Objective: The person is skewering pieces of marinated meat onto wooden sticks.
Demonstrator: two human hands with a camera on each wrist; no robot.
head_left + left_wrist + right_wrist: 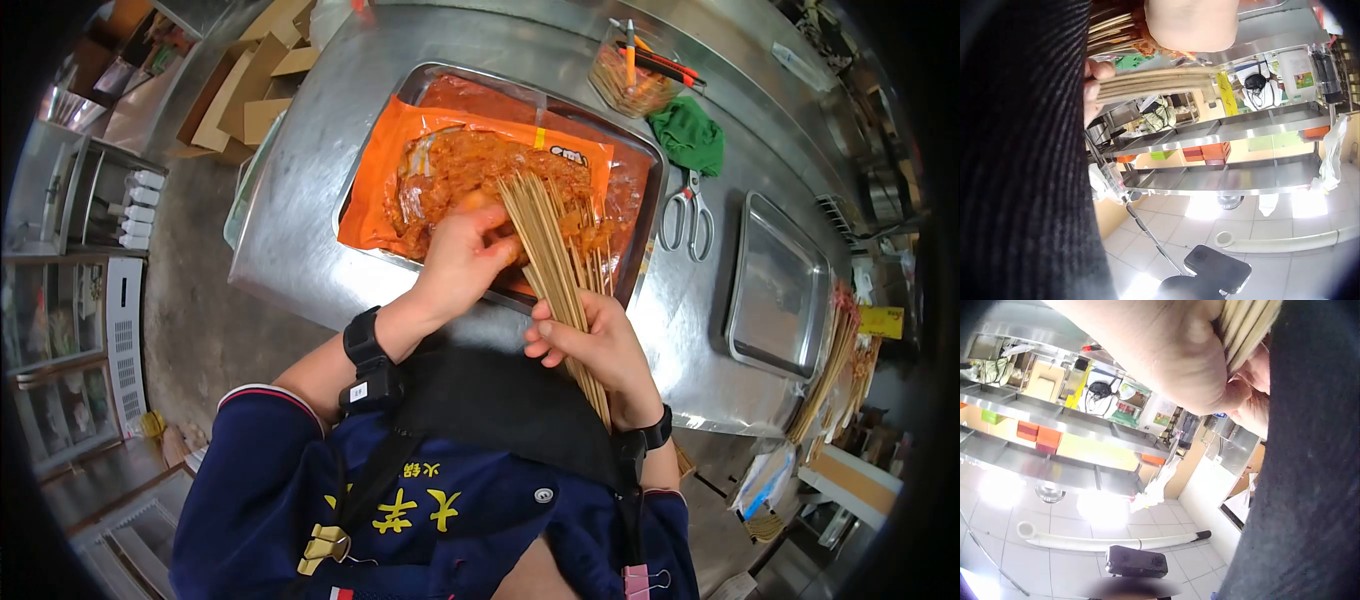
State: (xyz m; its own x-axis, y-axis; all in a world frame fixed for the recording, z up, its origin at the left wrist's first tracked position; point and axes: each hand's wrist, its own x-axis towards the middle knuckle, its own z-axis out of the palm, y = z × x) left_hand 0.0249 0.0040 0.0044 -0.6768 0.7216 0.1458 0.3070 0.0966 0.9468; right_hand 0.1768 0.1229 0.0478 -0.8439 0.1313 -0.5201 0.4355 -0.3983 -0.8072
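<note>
A bundle of thin wooden skewers [548,250] slants up from the person's right hand [600,345], whose fingers and thumb grip it near the lower end. Red-orange marinated meat [460,165] lies in a heap on an orange plastic bag [370,205], inside a metal tray [655,190]. Some meat clings to skewers at the bundle's right side. The left hand [462,262] bends over the near edge of the heap, thumb and fingers pinching some meat beside the skewers. In the right wrist view, the skewers [1250,328] pass between the palm and curled fingers.
Right of the tray lie scissors [687,222] and a green cloth [687,135]. A clear container [630,85] with skewers and pens stands behind. A second metal tray [782,290] sits at the table's right, with more skewers [825,375] past it. Cardboard boxes [245,90] stand at the left.
</note>
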